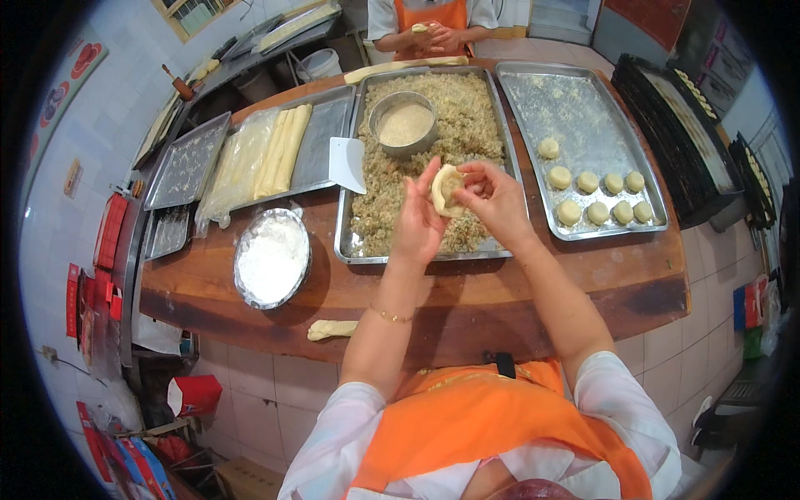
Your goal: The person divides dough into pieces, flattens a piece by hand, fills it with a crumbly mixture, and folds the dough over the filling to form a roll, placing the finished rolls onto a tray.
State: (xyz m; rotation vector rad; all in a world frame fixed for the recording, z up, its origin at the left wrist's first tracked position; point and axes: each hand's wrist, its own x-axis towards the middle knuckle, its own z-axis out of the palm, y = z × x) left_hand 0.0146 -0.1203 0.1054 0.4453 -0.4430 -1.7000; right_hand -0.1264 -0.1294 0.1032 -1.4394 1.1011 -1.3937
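Observation:
A round of pale dough (445, 190), cupped with a raised rim and a hollow middle, is held between my two hands over the filling tray. My left hand (419, 223) supports it from the left, fingers pointing away from me. My right hand (497, 202) pinches its right edge with thumb and fingers. Beneath them a large metal tray (340, 242) holds crumbly brownish filling (383, 212). A metal bowl (403, 150) of fine beige crumbs sits in that filling. At the tray's left edge lies a white plastic scraper (347, 164).
On the right, a metal tray (550, 100) carries several round dough balls (587, 182). At left are a bowl of white flour (272, 257), long dough strips (283, 150) on a tray and a dough piece (331, 329) by the near edge. Opposite, a person (433, 25) handles dough.

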